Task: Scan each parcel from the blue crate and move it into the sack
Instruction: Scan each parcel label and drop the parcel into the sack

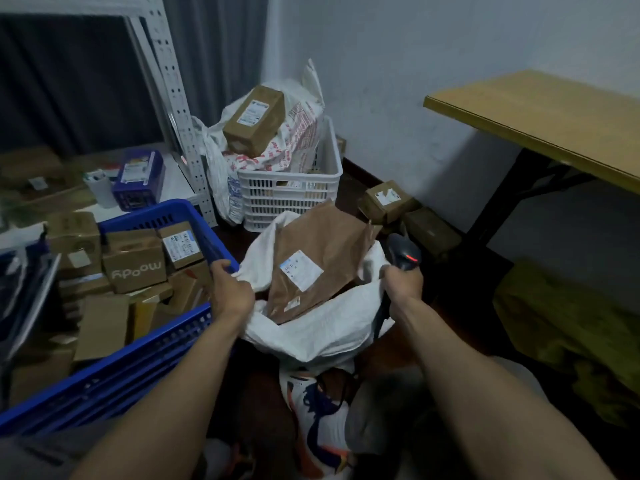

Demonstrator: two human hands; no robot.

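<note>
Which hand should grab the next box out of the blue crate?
Probably the left. The left hand grips the sack by its rim right beside the blue crate, close to its boxes. The right hand is on the sack's far side and holds the scanner.

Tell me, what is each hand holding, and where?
The left hand grips the white sack by its rim; the right hand holds the scanner by its handle.

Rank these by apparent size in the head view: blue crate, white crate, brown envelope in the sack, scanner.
Largest: blue crate, though nearest the camera.
Next: brown envelope and white crate look alike; envelope is nearer, so unranked.
Smallest: scanner.
</note>
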